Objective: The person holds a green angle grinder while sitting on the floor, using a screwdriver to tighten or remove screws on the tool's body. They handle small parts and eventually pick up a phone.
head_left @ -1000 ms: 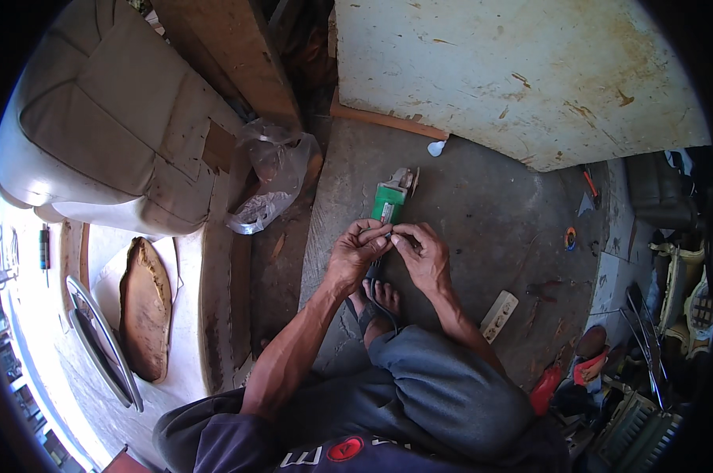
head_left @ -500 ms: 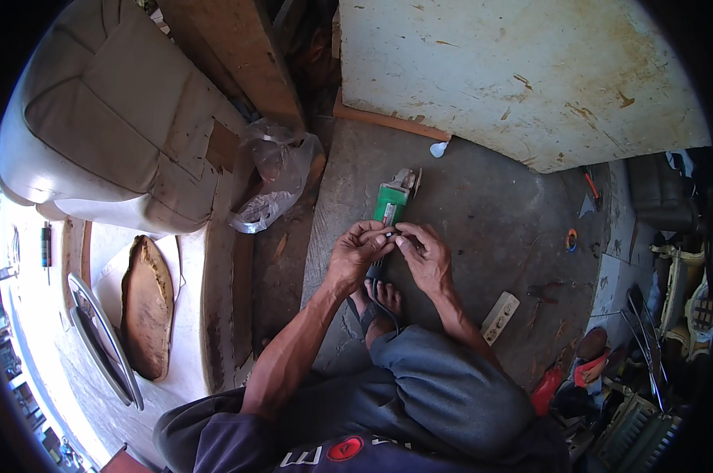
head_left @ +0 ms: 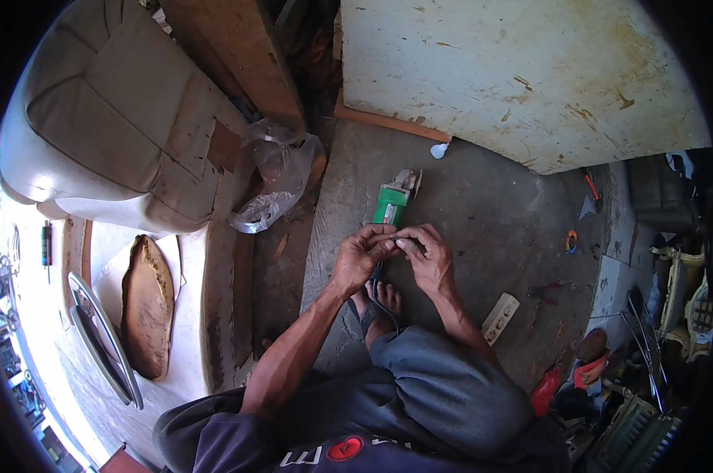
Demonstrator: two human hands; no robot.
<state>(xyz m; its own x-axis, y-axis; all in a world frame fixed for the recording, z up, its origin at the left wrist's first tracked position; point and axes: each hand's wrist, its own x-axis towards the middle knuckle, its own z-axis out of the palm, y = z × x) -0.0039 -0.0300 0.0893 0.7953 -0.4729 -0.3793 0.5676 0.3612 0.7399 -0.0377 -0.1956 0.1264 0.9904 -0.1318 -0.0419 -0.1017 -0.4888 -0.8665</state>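
Observation:
My left hand (head_left: pixel 363 256) and my right hand (head_left: pixel 427 256) meet in front of me, thumbs and fingertips pinched together. Whatever small thing lies between the fingertips is too hidden to name. Just beyond and partly beneath the hands, a green angle grinder (head_left: pixel 390 205) lies on the floor, its metal head and disc pointing away from me. The hands cover its rear part. A dark cord (head_left: pixel 389 314) runs back from it past my foot.
A white power strip (head_left: pixel 500 318) lies right of my knee, with pliers (head_left: pixel 542 294) beyond. A white bulb (head_left: pixel 439 149) sits near the large pale panel (head_left: pixel 522 79). Left stand a grey upholstered seat (head_left: pixel 112 118) and a clear plastic bag (head_left: pixel 273 177). Assorted parts crowd the right.
My right hand's fingers have closed in toward the left fingertips. A small pale spot between them, seen before, is now covered. The grinder has stayed in place.

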